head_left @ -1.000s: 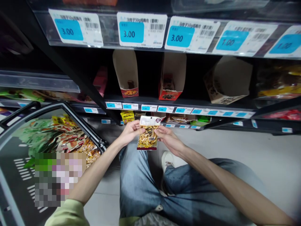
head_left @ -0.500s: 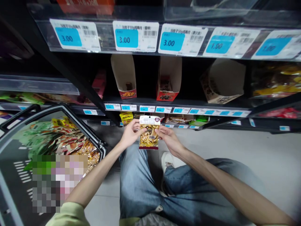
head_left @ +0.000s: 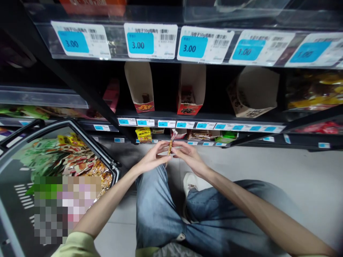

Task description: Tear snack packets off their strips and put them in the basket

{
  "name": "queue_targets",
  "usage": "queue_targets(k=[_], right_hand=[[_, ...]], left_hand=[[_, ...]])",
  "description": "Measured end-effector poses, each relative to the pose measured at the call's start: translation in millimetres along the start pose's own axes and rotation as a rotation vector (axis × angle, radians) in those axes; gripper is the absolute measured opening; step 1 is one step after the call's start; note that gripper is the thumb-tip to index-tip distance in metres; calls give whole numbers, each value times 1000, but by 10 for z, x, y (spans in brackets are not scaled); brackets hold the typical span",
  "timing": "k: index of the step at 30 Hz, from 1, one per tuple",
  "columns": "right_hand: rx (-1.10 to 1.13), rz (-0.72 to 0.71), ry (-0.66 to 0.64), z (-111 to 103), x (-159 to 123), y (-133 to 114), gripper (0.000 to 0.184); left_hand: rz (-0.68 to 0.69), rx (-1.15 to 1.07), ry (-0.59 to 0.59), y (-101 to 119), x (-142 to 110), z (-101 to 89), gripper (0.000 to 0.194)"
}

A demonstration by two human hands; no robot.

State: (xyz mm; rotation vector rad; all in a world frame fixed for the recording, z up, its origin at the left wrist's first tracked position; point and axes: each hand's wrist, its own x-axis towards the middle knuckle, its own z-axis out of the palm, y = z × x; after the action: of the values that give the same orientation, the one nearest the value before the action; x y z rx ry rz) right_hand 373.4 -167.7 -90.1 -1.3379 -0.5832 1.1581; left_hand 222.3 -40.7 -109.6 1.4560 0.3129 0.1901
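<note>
A small snack packet point(head_left: 170, 146) is turned edge-on between my two hands, so only its narrow side shows, with a pale top and a yellowish-brown lower part. My left hand point(head_left: 154, 156) grips it from the left, thumb below and fingers above. From the right, my right hand point(head_left: 189, 155) closes on the same packet with bent fingers. Both hands are above my knees, in front of the bottom shelf. Just beyond them, a yellow snack bag point(head_left: 144, 135) stands on that shelf.
At left stands a grey shopping basket point(head_left: 16, 200) with many snack packets in it, partly pixelated. Open display cartons point(head_left: 191, 89) stand on the middle shelf. Price labels point(head_left: 150, 41) line the upper shelf edge close in front. My bent legs point(head_left: 152, 207) are below.
The packet has turned from facing me flat to edge-on. My hands have shifted slightly with it and stay on both sides. The basket and shelves are as before.
</note>
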Motion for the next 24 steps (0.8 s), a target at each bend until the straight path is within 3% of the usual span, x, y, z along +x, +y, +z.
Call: queue_targets(k=[3, 6, 9, 13, 18, 24], right_hand=[[-70, -31, 24, -49, 38, 76, 37], [-75, -42, 189, -98, 78, 170, 39], [11, 12, 327, -113, 92, 199, 52], [111, 137, 196, -78, 70, 133, 49], [40, 139, 143, -73, 49, 82, 38], [-170, 218, 77, -180, 126, 123, 33]], left_hand=[[-97, -85, 77, -30, 23, 21, 48], [-153, -126, 178, -71, 50, 51, 48], [-149, -193, 244, -88, 71, 71, 46], [-158, -267, 268, -87, 84, 70, 42], [-173, -232, 271, -102, 89, 63, 45], [-150, 43, 230, -117, 76, 10, 46]])
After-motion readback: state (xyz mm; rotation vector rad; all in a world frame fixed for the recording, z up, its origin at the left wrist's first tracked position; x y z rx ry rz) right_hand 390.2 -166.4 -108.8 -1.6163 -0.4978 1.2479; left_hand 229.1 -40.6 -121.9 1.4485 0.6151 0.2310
